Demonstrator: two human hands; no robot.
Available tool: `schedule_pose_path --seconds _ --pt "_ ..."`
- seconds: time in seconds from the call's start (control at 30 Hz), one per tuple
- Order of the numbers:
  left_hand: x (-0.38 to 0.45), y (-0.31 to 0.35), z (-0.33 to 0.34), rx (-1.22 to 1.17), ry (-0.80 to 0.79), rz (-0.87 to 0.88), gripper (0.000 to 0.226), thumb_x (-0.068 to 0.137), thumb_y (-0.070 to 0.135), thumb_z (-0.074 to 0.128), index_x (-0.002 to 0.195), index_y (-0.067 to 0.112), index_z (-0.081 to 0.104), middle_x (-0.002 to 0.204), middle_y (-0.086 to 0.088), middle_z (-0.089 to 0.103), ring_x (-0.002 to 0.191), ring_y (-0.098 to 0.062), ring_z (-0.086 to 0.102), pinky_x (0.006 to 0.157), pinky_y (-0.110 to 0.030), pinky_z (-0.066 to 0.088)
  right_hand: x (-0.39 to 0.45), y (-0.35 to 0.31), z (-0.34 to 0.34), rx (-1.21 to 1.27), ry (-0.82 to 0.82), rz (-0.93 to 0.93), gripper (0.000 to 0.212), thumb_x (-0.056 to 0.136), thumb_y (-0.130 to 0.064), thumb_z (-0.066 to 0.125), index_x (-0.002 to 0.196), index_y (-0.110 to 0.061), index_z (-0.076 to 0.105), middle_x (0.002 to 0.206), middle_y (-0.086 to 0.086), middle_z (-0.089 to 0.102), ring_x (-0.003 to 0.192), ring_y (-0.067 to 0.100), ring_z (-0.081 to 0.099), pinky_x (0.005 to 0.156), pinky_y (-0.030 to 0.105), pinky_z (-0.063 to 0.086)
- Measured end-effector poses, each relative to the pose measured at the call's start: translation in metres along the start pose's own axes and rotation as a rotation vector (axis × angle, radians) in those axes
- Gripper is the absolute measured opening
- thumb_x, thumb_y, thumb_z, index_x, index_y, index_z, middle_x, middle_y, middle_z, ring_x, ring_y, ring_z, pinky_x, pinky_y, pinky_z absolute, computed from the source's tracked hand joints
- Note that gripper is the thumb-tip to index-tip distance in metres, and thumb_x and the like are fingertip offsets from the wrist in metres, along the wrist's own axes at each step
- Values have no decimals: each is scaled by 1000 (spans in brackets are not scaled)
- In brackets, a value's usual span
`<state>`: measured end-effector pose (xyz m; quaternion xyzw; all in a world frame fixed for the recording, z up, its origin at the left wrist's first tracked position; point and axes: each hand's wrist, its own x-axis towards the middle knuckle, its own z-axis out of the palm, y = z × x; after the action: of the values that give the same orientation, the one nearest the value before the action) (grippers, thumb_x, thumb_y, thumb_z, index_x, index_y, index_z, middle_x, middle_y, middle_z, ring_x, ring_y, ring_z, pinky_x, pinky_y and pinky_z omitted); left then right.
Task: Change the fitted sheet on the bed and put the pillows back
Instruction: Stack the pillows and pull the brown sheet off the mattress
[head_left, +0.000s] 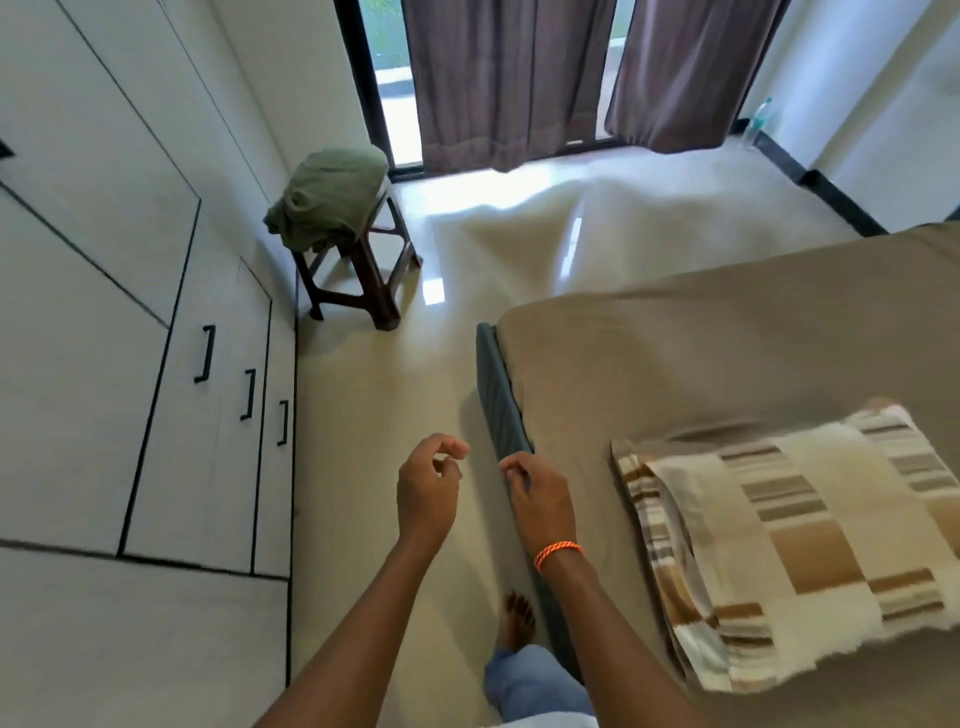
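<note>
standing beside the bed, both hands raised over the pale glossy floor (363, 405) at lower centre of the frame. left hand (427, 491) with fingers loosely curled, thumb near the fingertips, nothing in its grip. right hand (540, 501), orange thread bracelet (558, 552) at the wrist, fingers likewise relaxed and empty, hovering just over the dark grey mattress edge (501, 395).

taut beige-brown fitted sheet (727, 338) covering the bed across the right half of the frame, smooth over the near corner. cream-and-brown striped pillow (810, 540) lying on it at lower right, slightly askew to the bed's side. crumpled green cloth (324, 200), probably the other sheet, heaped on a dark brown wooden stool (363, 270) at upper left, well apart from the bed, near the brown curtains (509, 83). white wardrobe doors with black handles (208, 353) down the left side.

hard to judge whether the beige sheet is the fresh one or the one to strip; with a pillow already on it, likely the closing stage.

to do this step well: run both palms along the mattress side and tuck any slack under the grey edge, checking the near corner is seated fully round the mattress. then square the striped pillow to the headboard end, pressing it flat. avoid dragging the pillow across the sheet, since that could pull wrinkles into it. worth looking for a second pillow, none showing here.
</note>
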<state>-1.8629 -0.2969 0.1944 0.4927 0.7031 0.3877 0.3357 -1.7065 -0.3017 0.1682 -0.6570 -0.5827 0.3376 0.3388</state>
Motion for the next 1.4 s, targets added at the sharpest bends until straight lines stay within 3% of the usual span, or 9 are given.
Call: schedule_pose_path --seconds 0.13,0.43,0.6,0.73,0.93,1.2,1.4 --pt "78 31 13 -23 16 19 35 100 1 57 90 33 68 88 18 70 75 -8 69 69 -29 60 89 -19 3 -61 44 -33 17 101 -18 58 96 -23 73 91 -10 66 92 11 60 80 36 56" --pt "248 33 50 -55 -94 -33 32 101 7 57 90 35 68 89 15 72 80 -11 70 71 -27 60 250 -31 33 -161 40 -22 17 103 -19 59 96 -19 74 91 -4 69 89 9 57 73 17 47" --pt "366 9 76 -75 -256 -109 26 105 14 55 95 32 71 89 12 73 77 -7 69 73 -29 60 342 -10 84 -205 -44 113 19 98 -16 59 90 -22 75 86 -4 71 83 15 64 75 37 56" --pt "459 0 86 -16 -362 -139 28 104 14 53 92 32 72 89 13 75 70 -5 68 73 -34 59 406 -9 122 -236 -94 272 19 91 -14 60 89 -20 77 89 3 75 87 25 68 77 38 54" --pt "571 -15 107 116 -503 -132 30 104 18 53 87 38 68 87 16 73 77 -11 70 77 -45 61 486 -12 152 -203 -77 363 21 98 -14 57 95 -18 77 94 0 73 88 16 64 77 34 54" --pt "636 -66 176 136 -650 -213 34 100 16 54 89 39 77 86 20 73 78 -5 68 73 -41 61 531 40 181 -201 -139 565 20 95 -10 57 95 -19 76 97 -2 74 93 17 66 82 32 52" --pt "642 -121 224 265 -807 -255 29 103 24 52 98 37 78 102 13 73 83 -9 66 61 -26 44 544 94 209 -198 -177 661 19 97 -13 57 96 -19 74 95 -4 73 91 15 65 82 37 54"
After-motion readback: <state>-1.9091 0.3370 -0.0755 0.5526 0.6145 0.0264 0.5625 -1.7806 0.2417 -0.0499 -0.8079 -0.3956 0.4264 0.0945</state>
